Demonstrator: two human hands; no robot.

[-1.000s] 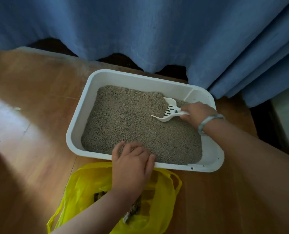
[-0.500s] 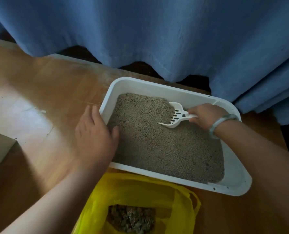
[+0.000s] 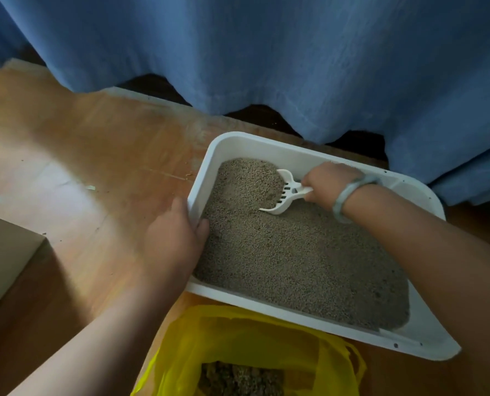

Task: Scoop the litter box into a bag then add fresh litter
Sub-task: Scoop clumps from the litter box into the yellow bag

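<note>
White litter box [image 3: 266, 144] sits on the wood floor [image 3: 80, 155], far edge close to the blue curtain [image 3: 266, 52], filled with grey-tan litter [image 3: 295, 258]. Right hand [image 3: 328, 182] is over the far part of the box, fingers closed around the handle of a white slotted scoop [image 3: 284, 195]; scoop blade is dug into the litter near the far left corner, litter piled against it. Pale bangle [image 3: 349, 197] on right wrist. Left hand [image 3: 175, 238] grips the box's left rim, thumb hooked inside touching litter, other fingers outside on the wall. Yellow plastic bag [image 3: 238, 338] lies open just beside the near edge of the box, dark clumps [image 3: 238, 378] inside. Cardboard box [image 3: 6, 252] corner at left, well apart.
</note>
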